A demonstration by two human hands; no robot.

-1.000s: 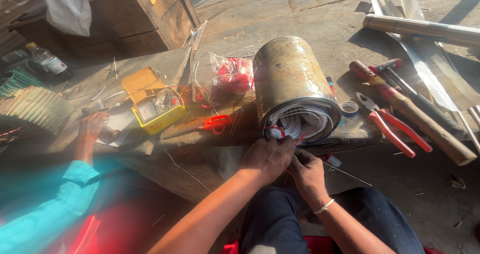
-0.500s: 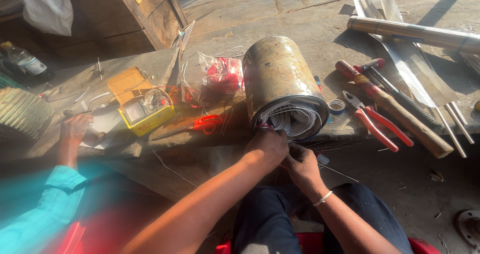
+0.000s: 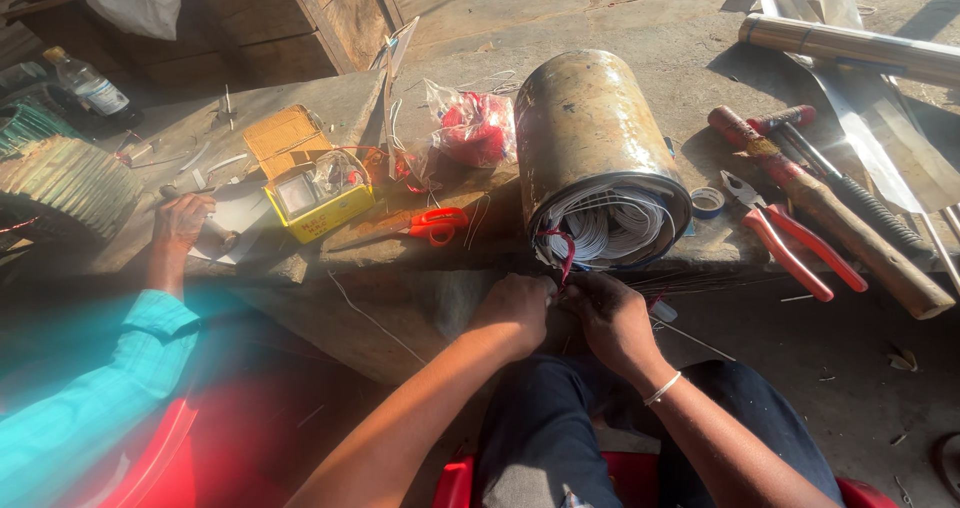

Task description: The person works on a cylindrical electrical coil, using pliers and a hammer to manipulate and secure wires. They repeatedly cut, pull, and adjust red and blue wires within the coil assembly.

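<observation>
A rusty metal drum point(image 3: 585, 133) lies on its side on a stone slab point(image 3: 420, 248), its open end stuffed with white windings and facing me. A red wire point(image 3: 568, 253) hangs out of that end. My left hand point(image 3: 518, 308) and my right hand point(image 3: 612, 318) meet just below the drum's mouth, both pinching thin wires that come from it. A thin bangle sits on my right wrist.
Red-handled pliers point(image 3: 790, 243), a wooden-handled hammer point(image 3: 840, 218), tape roll point(image 3: 708, 202), orange scissors point(image 3: 425, 226), a yellow meter point(image 3: 315, 203) and a red-filled plastic bag point(image 3: 470, 128) lie around. Another person's hand point(image 3: 180, 223) in a teal sleeve rests left. Metal pipe point(image 3: 850, 43) behind.
The view has shifted slightly; both my hands stay at the drum's mouth, working the wires lower. The other person's hand has stayed on the slab.
</observation>
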